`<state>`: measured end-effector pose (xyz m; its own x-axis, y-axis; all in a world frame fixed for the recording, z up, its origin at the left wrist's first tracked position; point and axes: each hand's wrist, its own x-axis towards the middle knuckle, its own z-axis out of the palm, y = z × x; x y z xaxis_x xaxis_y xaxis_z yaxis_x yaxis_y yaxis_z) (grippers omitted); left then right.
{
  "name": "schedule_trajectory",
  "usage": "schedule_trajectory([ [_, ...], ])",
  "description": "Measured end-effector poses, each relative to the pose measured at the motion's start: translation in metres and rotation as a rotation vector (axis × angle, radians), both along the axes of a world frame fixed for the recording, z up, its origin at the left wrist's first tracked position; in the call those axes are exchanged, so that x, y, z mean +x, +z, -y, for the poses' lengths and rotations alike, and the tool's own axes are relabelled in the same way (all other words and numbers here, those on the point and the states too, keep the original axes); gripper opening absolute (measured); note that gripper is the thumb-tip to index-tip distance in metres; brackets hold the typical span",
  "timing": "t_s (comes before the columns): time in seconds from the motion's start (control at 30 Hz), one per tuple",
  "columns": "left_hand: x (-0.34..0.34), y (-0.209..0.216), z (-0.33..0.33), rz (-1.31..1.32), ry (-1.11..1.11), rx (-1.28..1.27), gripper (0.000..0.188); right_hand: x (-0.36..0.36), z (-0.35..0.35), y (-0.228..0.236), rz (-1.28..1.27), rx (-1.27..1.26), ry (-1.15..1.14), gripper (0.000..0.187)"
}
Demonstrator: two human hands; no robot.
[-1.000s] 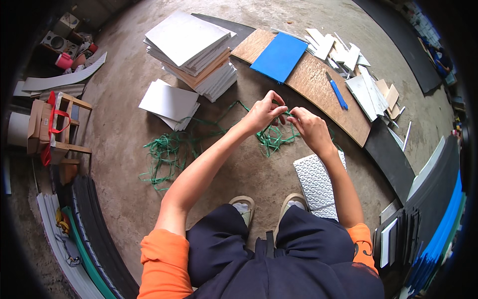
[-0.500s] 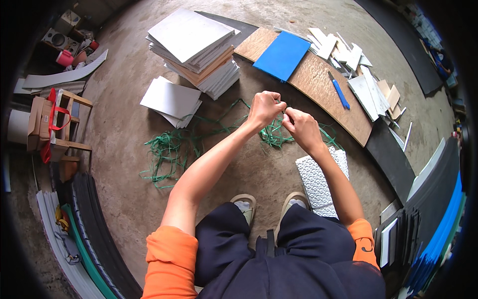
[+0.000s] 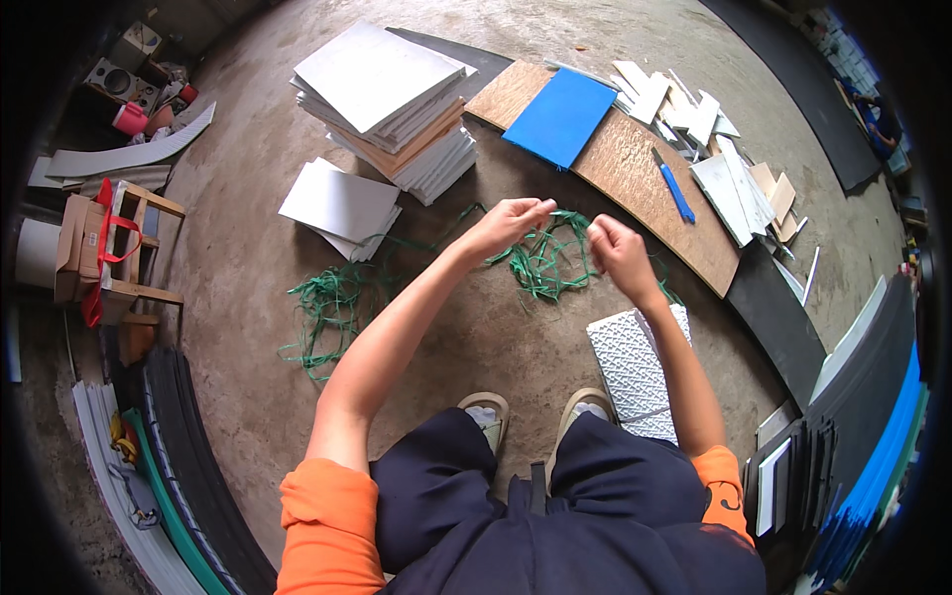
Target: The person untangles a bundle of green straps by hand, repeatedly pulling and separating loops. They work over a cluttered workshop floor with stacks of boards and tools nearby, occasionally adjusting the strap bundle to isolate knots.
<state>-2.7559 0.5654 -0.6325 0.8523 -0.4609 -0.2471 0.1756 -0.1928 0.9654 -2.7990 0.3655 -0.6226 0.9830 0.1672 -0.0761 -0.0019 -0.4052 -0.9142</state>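
My left hand (image 3: 514, 222) is raised above the floor, its fingers pinched on green plastic string beside the fingertips. A loose tangle of green string (image 3: 547, 266) hangs or lies just below, between my hands; I cannot tell which. To its right, my right hand (image 3: 621, 250) is curled closed, and what its fingers hold is hidden. Another heap of the same green string (image 3: 332, 307) lies on the floor to the left, with thin strands running toward the left hand. Near my right forearm lies a bundle of white textured pieces (image 3: 633, 372).
Ahead stands a tall stack of white and brown boards (image 3: 382, 89), with a smaller white stack (image 3: 339, 203) before it. A blue sheet (image 3: 561, 116) and blue-handled knife (image 3: 674, 188) lie on a brown board (image 3: 635, 164). White offcuts (image 3: 704, 114) are scattered at right.
My hands, close together before, have drawn apart: the left moved left, the right moved slightly right. More of the green tangle shows between them.
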Motion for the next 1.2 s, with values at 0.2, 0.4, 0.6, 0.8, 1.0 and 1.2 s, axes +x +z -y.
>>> schedule_trajectory([
  [0.2,-0.009,0.003,0.0,0.044,0.059,-0.144,0.024,0.019,0.001,-0.017,-0.252,0.784,-0.046,0.053],
  [0.4,-0.01,0.001,0.017,0.088,0.245,-0.206,0.019,0.004,-0.02,-0.031,-0.146,0.333,0.127,0.037],
  [0.6,-0.007,-0.005,0.019,-0.059,0.309,-0.33,0.013,0.018,-0.002,-0.032,-0.022,0.193,0.097,0.024],
  [0.8,0.0,0.004,-0.005,-0.184,0.597,-0.17,0.036,0.019,0.019,-0.002,-0.021,0.903,-0.165,0.033],
  [1.0,-0.002,0.008,-0.006,0.55,0.616,0.295,0.028,0.017,0.012,0.002,-0.114,1.257,-0.022,0.04],
  [1.2,-0.009,-0.02,-0.021,1.151,0.194,0.739,0.01,0.015,0.004,-0.022,-0.004,0.649,-0.151,0.041],
])
